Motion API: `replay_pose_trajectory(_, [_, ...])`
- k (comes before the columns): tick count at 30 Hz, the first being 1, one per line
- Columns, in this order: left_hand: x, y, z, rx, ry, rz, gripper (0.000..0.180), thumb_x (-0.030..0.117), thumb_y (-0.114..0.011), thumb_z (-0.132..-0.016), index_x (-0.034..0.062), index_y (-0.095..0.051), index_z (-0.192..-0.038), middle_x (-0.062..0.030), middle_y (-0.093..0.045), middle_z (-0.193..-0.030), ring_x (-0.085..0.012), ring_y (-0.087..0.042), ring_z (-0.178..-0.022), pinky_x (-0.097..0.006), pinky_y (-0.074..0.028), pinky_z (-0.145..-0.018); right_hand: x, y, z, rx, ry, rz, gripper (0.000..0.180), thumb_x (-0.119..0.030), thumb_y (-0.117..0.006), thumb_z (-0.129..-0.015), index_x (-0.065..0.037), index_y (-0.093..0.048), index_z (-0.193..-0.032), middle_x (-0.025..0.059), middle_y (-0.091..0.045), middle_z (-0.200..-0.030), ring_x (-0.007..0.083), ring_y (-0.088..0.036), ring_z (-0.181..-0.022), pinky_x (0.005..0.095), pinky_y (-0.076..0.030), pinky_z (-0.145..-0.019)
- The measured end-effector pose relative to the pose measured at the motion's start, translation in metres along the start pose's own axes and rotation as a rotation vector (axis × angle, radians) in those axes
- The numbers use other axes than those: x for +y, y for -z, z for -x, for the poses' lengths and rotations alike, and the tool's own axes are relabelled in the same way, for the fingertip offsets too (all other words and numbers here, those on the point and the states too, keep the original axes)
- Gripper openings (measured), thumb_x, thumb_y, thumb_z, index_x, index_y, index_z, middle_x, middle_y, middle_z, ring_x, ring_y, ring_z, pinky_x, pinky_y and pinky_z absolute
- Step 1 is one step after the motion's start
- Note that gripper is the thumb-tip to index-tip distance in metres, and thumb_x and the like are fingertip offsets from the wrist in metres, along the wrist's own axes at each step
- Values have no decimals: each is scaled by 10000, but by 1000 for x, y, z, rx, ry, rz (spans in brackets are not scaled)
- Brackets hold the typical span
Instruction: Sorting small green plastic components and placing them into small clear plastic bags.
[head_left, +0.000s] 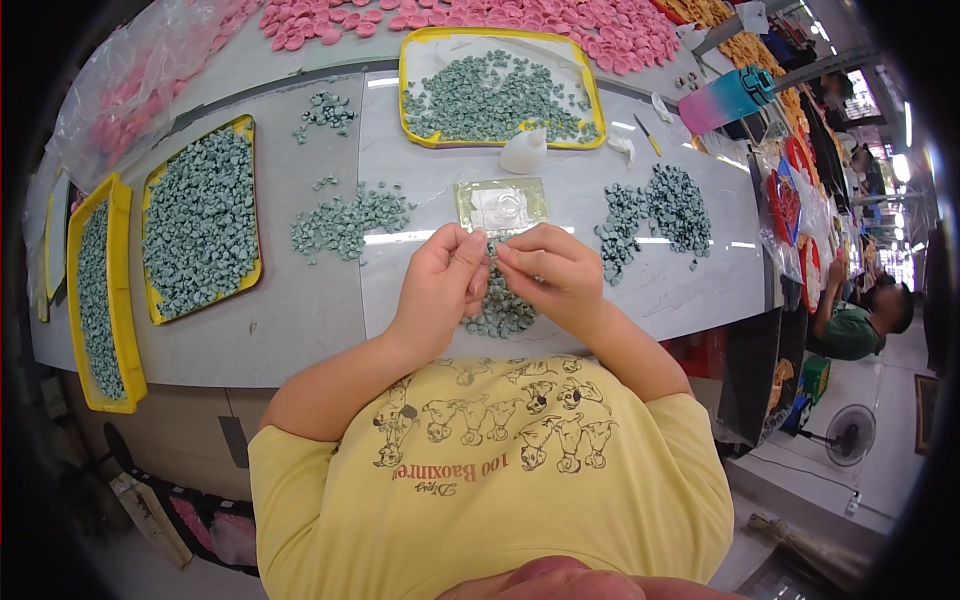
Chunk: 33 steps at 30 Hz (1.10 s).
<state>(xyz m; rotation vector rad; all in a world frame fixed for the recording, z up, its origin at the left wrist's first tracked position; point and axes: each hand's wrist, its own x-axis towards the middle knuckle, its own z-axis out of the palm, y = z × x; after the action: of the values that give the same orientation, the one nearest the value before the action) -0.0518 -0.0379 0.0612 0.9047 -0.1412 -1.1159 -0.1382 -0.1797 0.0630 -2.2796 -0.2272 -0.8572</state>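
My left hand (442, 278) and my right hand (560, 268) meet over the table in front of my chest. Both are closed, thumbs and fingertips pinched close together; whatever lies between them is too small to make out. Right under them is a pile of small grey-green pieces (502, 312), partly covered by my hands. Just beyond my fingertips lies a flat greenish pad (540, 187) with a white patch on it. Behind that pad stands a white squeeze bottle (522, 154) with a pointed tip.
Loose grey-green pieces lie left (350, 220) and right (680, 212). Yellow-rimmed trays of them stand at the back (403, 85) and left (258, 200), beside a yellow bin (122, 290). Pink pieces (600, 30), a knife (648, 136) and a bottle (722, 100) are farther off. A co-worker (855, 325) is at right.
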Motion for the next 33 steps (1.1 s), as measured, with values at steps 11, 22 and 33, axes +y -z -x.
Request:
replay_pose_trajectory(11, [3,1,-2,-21,218,-179,230,263,-462,-925,55,-462,-826,17,-435,-645,-51,-308,-492,-208,-262,-416,41,74,4,-369,-573,475,166,-21,-613,-762,-6,-631,-927,131,-629,-878,284,-599,-782,323,-475,-691])
replay_pose_trajectory(22, [0,-1,-5,85,93,89,149,96,-375,-918,17,-442,-1025,-49,-485,-833,-70,-340,-577,-195,-269,-444,51,64,16,-455,-660,691,170,-1,-587,-736,-16,-602,-905,136,-592,-835,311,-572,-814,372,-463,-721])
replay_pose_trajectory(33, [-2,5,-7,-25,99,-48,219,180,-492,-925,-12,-569,-999,-11,-502,-774,-25,-343,-541,-184,-268,-438,39,44,10,-222,-605,404,203,17,-623,-704,-3,-585,-902,105,-598,-832,242,-588,-767,324,-479,-690])
